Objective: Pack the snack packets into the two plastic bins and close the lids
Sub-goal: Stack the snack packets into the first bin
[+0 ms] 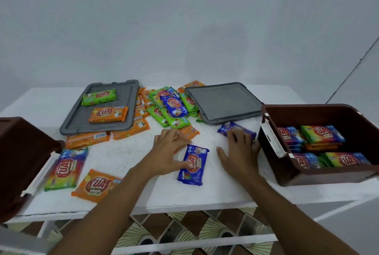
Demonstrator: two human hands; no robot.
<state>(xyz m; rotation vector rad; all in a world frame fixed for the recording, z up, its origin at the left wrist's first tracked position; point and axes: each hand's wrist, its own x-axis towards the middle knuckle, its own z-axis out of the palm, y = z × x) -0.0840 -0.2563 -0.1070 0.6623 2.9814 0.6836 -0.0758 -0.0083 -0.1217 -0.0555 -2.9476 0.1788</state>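
- Across the scene runs the white bench (123, 158), carrying everything.
- At the right edge sits an open brown bin (307, 113), with snack packets (322, 133) stacked inside; a second brown bin (20, 148) stands at the left edge.
- Two grey lids lie far back: the left lid (82, 119) holds two packets, and the right lid (223, 101) is bare.
- Between the lids is a loose pile of packets (172, 107).
- The left hand (170, 152) is spread flat, its thumb on a near blue packet (193, 170).
- The right hand (240, 152) lies flat, thumb spread, its fingers on a far blue packet (223, 129) beside the right bin.
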